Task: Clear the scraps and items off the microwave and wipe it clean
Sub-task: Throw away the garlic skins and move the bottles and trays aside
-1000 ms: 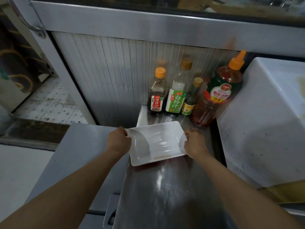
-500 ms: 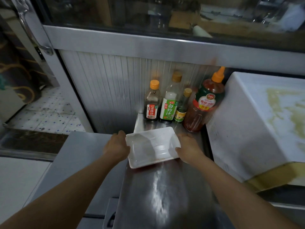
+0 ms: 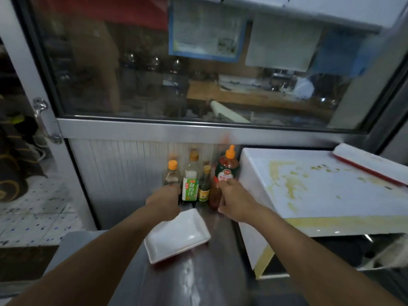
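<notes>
Seen from above, looking down at a steel counter [image 3: 198, 281] set against a ribbed metal wall [image 3: 123, 171] below a wide glass window [image 3: 176, 69].

Left hand [image 3: 164, 202] stretched toward the back of the counter, covering the lower part of a small dark sauce bottle with an orange cap [image 3: 171, 175]; whether gripping it or only in front of it, impossible to tell, fingers hidden behind the knuckles.

Right hand [image 3: 235, 200] stretched forward beside it, fingers loosely extended, index fingertip touching the label of a large red sauce bottle with an orange nozzle [image 3: 226, 171]; nothing held.

Standing between those two bottles: a taller bottle with a green and white label [image 3: 191, 184] and a slim dark bottle with a yellow cap [image 3: 204, 186], all four in a tight row against the wall.

Lying on the counter just behind the wrists: a white rectangular dish [image 3: 176, 236], free of both hands.

To the right, beside the bottles: a white microwave [image 3: 320, 186], top streaked with yellowish smears and small greenish scraps. Resting at its far right corner: a white and red flat item [image 3: 371, 164], partly out of view.
</notes>
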Available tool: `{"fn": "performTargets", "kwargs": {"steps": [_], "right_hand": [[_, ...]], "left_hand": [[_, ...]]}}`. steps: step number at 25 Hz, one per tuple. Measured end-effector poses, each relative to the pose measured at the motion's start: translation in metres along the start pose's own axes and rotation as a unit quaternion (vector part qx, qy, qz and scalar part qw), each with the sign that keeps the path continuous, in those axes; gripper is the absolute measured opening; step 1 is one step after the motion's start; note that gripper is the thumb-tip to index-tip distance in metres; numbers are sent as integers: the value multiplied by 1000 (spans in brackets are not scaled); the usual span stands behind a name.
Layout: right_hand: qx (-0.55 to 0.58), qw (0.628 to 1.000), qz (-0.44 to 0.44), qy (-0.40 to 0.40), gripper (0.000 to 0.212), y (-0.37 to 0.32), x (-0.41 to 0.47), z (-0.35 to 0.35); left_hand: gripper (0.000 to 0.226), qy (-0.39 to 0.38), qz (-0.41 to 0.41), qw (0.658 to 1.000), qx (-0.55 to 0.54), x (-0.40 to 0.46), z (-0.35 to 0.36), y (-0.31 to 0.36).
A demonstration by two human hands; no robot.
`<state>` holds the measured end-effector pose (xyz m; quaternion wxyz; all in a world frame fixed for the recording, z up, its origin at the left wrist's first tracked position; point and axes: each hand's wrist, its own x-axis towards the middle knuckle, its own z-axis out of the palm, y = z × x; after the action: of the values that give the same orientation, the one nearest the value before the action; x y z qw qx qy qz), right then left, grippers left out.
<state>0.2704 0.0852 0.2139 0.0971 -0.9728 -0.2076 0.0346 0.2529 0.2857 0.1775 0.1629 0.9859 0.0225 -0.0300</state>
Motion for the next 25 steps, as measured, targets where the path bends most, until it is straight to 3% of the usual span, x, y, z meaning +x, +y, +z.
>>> {"fn": "performTargets", "kwargs": {"steps": [7, 13, 25], "right_hand": [[-4, 992, 83, 90, 62, 51, -49, -73], [12, 977, 171, 128, 59, 132, -84, -105], [48, 940, 277, 195, 55, 385, -113, -144]], "left_hand": [[41, 52, 135, 989, 26, 16, -42, 90], [39, 30, 208, 978, -3, 41, -35, 185], [40, 50, 199, 978, -29, 115, 36, 415]]}}
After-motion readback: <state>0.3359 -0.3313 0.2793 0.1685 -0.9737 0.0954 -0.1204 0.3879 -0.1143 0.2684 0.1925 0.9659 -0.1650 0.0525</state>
